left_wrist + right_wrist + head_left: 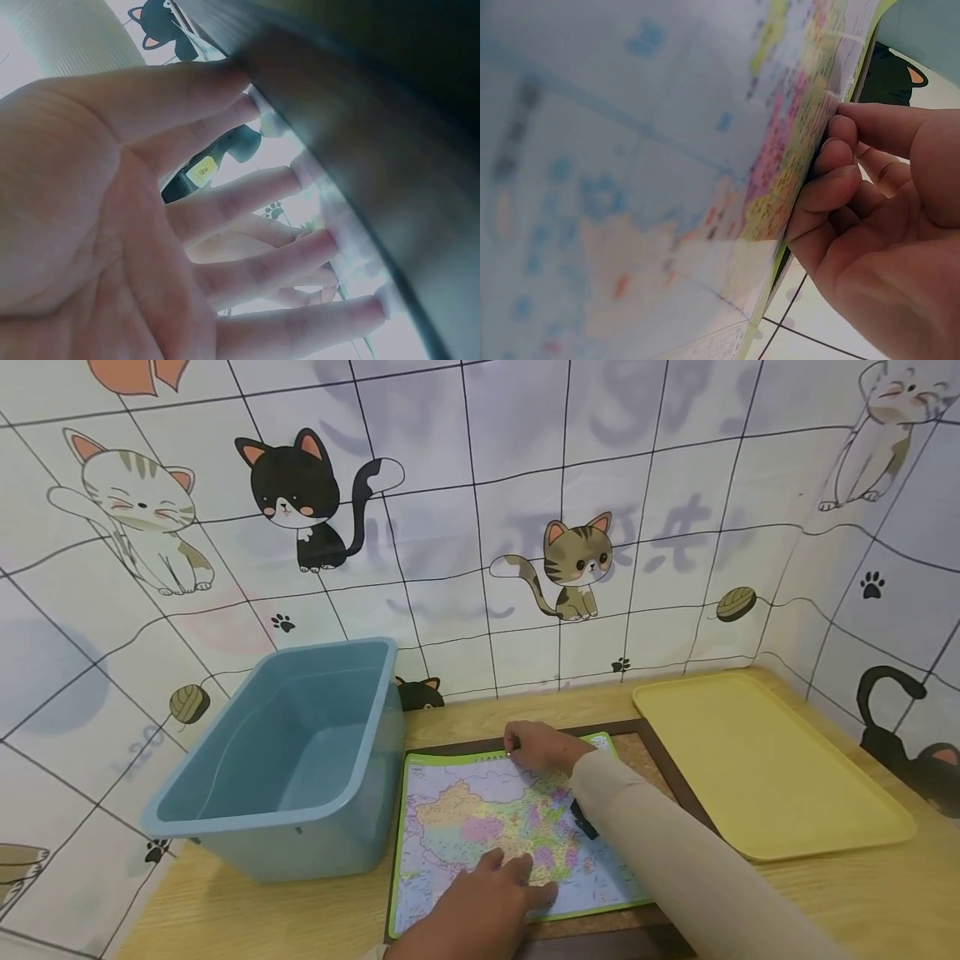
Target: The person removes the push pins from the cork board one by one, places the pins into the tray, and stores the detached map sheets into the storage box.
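A map of China with a green border lies on a cork board in a dark brown frame. My left hand rests on the map's lower part with fingers spread. In the left wrist view, its fingertips meet the glossy surface. My right hand is at the map's top edge. Its thumb and forefinger pinch a small dark thing there, mostly hidden by the fingers. The right wrist view shows curled fingers close against the map's edge.
A deep blue plastic tub stands left of the board. On the right lies a yellow tray. Cat-patterned wall covering rises behind the wooden table. A black device sits under my right wrist.
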A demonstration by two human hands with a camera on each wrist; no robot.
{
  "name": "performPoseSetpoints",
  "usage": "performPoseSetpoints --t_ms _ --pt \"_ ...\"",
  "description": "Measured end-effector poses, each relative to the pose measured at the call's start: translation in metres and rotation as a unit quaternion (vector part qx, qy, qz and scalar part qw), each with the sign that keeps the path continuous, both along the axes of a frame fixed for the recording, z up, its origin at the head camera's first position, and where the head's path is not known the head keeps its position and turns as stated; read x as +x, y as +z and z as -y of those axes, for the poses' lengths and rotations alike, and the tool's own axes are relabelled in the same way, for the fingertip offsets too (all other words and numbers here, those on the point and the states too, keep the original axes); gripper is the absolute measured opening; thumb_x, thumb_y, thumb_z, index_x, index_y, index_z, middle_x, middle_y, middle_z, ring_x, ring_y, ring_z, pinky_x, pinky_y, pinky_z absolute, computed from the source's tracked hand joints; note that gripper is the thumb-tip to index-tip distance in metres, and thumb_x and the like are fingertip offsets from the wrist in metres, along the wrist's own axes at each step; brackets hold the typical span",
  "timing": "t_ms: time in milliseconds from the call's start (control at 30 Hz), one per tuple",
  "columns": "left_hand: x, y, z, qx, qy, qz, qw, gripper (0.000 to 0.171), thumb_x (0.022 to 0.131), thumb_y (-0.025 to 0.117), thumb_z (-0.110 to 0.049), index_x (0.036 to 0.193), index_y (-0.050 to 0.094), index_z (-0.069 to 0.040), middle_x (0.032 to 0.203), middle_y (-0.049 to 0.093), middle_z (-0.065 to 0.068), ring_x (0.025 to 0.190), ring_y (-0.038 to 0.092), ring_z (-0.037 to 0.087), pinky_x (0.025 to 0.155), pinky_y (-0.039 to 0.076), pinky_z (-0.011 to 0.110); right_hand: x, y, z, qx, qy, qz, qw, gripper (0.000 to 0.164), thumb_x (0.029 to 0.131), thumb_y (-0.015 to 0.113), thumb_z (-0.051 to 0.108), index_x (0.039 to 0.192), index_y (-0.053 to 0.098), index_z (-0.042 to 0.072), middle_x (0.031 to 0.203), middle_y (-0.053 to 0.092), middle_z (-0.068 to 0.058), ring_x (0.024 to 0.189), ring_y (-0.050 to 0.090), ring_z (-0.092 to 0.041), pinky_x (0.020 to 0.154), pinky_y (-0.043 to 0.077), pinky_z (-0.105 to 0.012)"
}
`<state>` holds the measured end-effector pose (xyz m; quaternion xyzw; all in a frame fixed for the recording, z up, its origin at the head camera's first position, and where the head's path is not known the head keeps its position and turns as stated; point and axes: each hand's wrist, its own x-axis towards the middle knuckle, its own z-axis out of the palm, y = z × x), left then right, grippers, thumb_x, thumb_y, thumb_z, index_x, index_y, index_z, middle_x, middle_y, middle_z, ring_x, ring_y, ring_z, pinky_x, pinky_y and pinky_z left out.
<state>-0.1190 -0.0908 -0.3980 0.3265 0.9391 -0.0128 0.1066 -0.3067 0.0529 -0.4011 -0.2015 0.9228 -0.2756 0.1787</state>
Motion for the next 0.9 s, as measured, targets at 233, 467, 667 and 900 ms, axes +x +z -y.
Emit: performPoseSetpoints --t_ms 233,467,667,900 --pt "-0.0005 0.0027 -0.001 -0.001 0.003 0.007 1.0 0.044 0.092 0.072 -0.032 0.131 0.06 -0.05 0.133 0.059 -0.01 0.11 0.059 0.023 0.073 0.058 0.055 -0.0013 -0.0027 -0.0008 -0.001 -0.001 0.002 1.0 0.006 0.104 0.051 0.013 0.103 0.055 0.009 0.099 0.056 -0.006 0.083 0.051 -0.021 0.074 0.04 -0.036" --pt "-0.0014 0.0041 -0.0012 -0.007 0.003 0.005 1.0 0.045 0.093 0.071 -0.031 0.132 0.059 -0.05 0.136 0.058 -0.01 0.113 0.06 0.024 0.073 0.058 0.055 -0.0021 -0.0009 -0.0008 0.008 0.001 -0.005 1.0 0.006 0.104 0.052 0.013 0.102 0.056 0.01 0.097 0.057 -0.006 0.083 0.052 -0.02 0.075 0.041 -0.036" --pt "-0.0006 0.0034 -0.001 -0.009 -0.002 -0.005 0.9999 0.043 0.093 0.07 -0.03 0.13 0.06 -0.05 0.131 0.06 -0.01 0.108 0.06 0.024 0.071 0.059 0.054 -0.0022 -0.0006 -0.0014 0.01 0.005 -0.003 1.0 0.008 0.104 0.05 0.014 0.1 0.056 0.011 0.097 0.058 -0.005 0.083 0.052 -0.019 0.075 0.043 -0.035" --pt "-0.0012 0.0048 -0.0017 -0.01 0.005 0.01 0.9999 0.045 0.093 0.07 -0.03 0.132 0.058 -0.05 0.135 0.058 -0.01 0.113 0.059 0.025 0.074 0.058 0.056 -0.0022 0.0019 -0.0036 0.012 0.014 0.003 1.0 0.01 0.105 0.048 0.014 0.101 0.056 0.01 0.099 0.057 -0.006 0.084 0.052 -0.019 0.076 0.042 -0.036"
